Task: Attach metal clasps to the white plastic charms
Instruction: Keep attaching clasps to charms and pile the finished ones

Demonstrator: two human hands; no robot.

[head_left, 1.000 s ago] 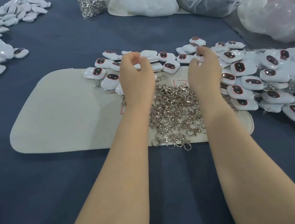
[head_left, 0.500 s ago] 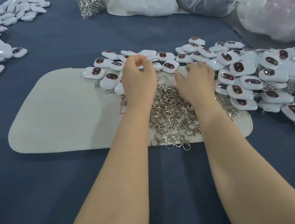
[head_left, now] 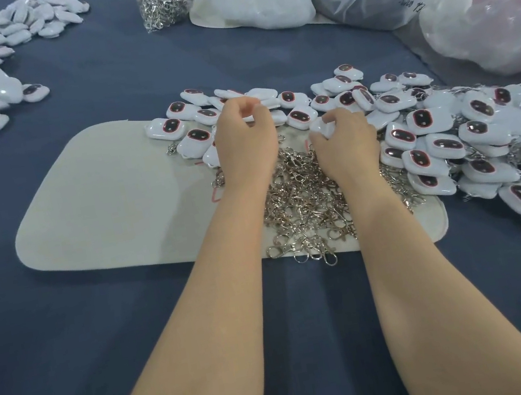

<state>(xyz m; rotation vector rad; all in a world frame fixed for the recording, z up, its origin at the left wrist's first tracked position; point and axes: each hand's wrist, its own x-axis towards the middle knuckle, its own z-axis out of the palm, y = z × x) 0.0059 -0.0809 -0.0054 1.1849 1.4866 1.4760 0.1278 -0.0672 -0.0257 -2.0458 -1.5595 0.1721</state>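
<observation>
white charm [head_left: 320, 124], likely light, hard and slick, sits pinched in curled fingers of the right hand [head_left: 345, 142], above the heaped clasps [head_left: 304, 196]. best held by its edges. the left hand [head_left: 243, 137] curls its fingers too, around what i cannot tell.

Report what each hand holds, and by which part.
The right hand curls round one end of a white charm. The left hand pinches its fingertips together, but what they hold, if anything, is hidden.
</observation>
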